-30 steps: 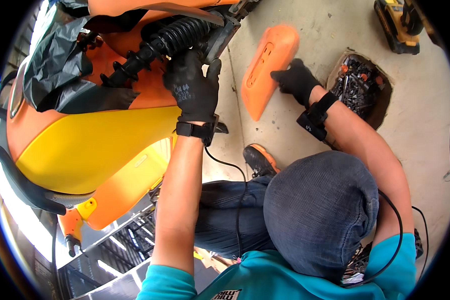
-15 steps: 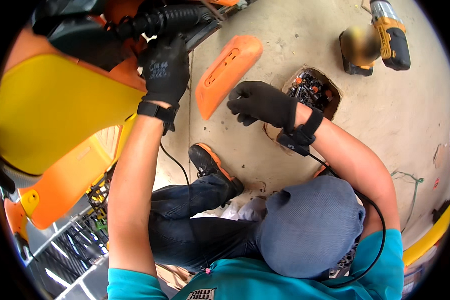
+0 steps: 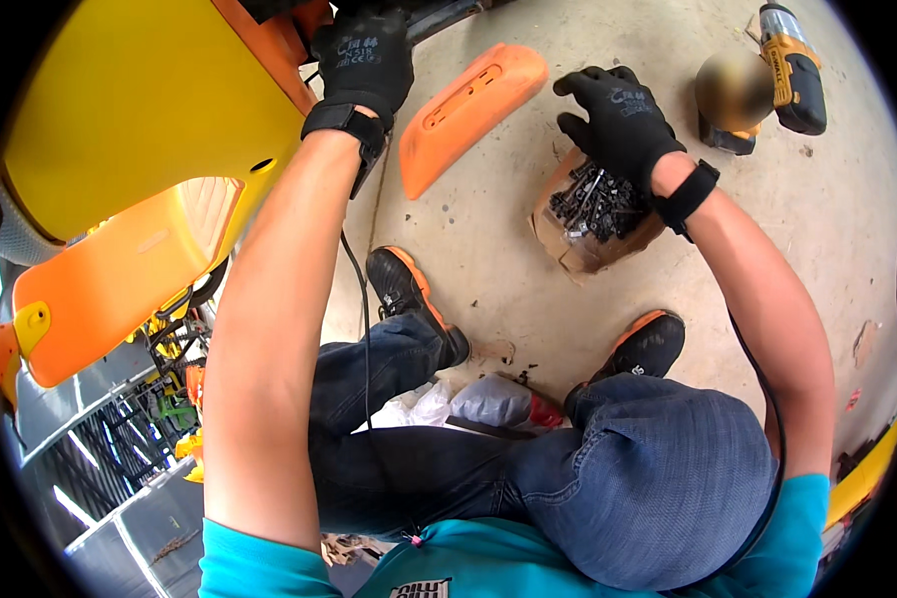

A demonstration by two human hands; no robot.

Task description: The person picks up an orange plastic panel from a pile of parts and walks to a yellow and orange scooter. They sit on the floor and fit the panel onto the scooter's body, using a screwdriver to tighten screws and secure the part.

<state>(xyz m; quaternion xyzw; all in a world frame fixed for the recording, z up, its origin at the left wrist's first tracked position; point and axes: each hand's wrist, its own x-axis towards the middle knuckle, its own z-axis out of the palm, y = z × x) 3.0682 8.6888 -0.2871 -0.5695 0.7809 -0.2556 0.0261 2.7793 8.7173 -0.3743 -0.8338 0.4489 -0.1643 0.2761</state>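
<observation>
My left hand (image 3: pixel 364 62), in a black work glove, is up at the yellow and orange vehicle body (image 3: pixel 154 110), by its orange edge. Its fingertips are lost at the top rim of the picture, so their grip does not show. My right hand (image 3: pixel 623 120), gloved in black too, hovers over the far side of a cardboard box (image 3: pixel 593 259) of small dark screws and fittings (image 3: pixel 598 204). Its fingers are apart, with nothing visible in them. Between the hands, an orange plastic cover (image 3: pixel 473 112) with slots lies on the concrete floor.
A yellow and black cordless drill (image 3: pixel 795 75) lies at the far right, beside a blurred round patch. My shoes (image 3: pixel 409 289) stand on the floor below the orange cover. Plastic bags (image 3: pixel 488 401) lie between my legs. A black cable (image 3: pixel 359 274) hangs along my left arm.
My right hand has moved right and farther away, and its fingers have spread from a curl. The left hand stays at the vehicle. The whole view has shifted, showing more of my right shoe.
</observation>
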